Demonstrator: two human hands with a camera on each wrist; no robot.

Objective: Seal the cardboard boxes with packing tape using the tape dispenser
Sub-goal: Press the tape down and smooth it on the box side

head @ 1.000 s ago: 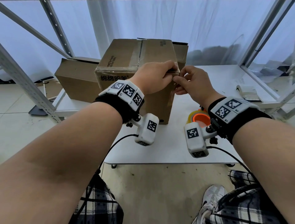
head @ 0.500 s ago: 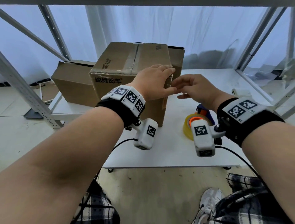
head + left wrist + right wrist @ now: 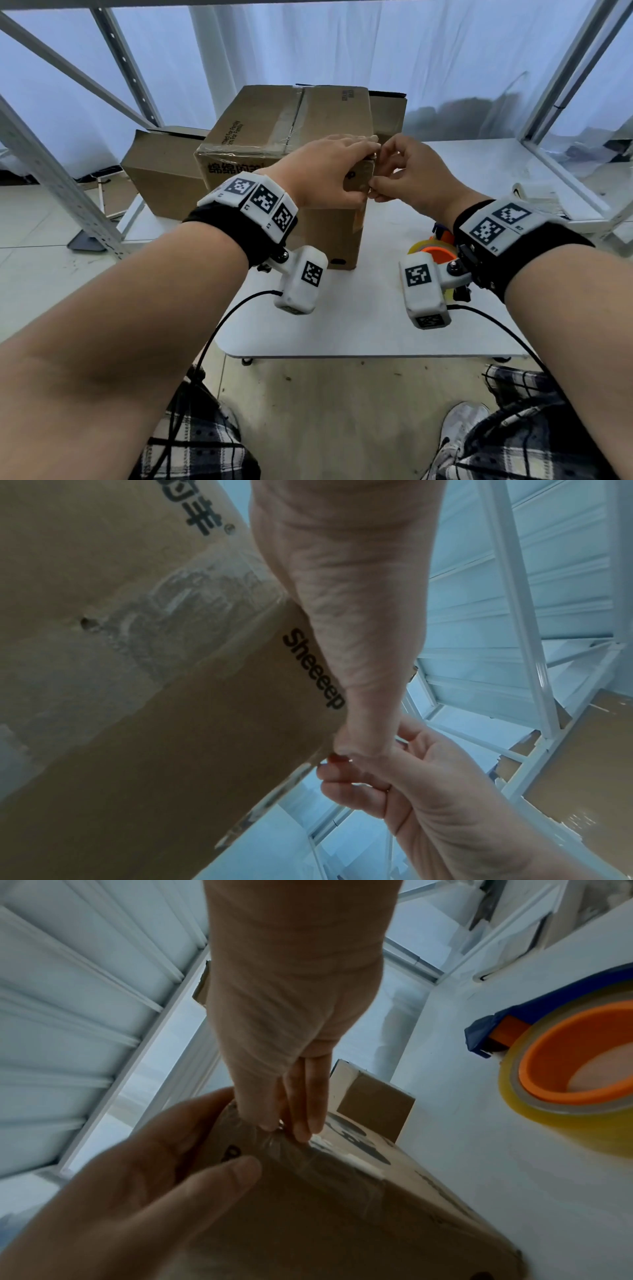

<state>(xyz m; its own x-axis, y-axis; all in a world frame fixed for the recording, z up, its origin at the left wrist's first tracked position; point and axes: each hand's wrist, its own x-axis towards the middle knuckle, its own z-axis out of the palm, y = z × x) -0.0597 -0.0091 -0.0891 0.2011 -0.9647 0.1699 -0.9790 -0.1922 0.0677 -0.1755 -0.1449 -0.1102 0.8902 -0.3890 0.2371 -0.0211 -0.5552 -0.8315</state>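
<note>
A brown cardboard box (image 3: 274, 130) stands on the white table (image 3: 359, 325), with clear tape along its top seam and edges. My left hand (image 3: 356, 171) holds the box's near right top corner, fingers over the top and thumb on the side face. Right beside it, my right hand (image 3: 376, 188) pinches a bit of clear tape (image 3: 274, 1139) at that corner edge. The tape dispenser (image 3: 435, 246), blue with an orange core and a yellowish roll (image 3: 575, 1069), lies on the table under my right wrist, partly hidden.
A second cardboard box (image 3: 161, 174) sits low at the back left, and another (image 3: 387, 113) stands behind the main one. Metal rack uprights (image 3: 51, 178) flank both sides. A white object (image 3: 534, 192) lies at the far right. My legs and a shoe are below the table edge.
A second ago both hands were on the corner. Half a second ago they were spread, the right hand drawn back. Now the right hand pinches at the corner again and the left holds it.
</note>
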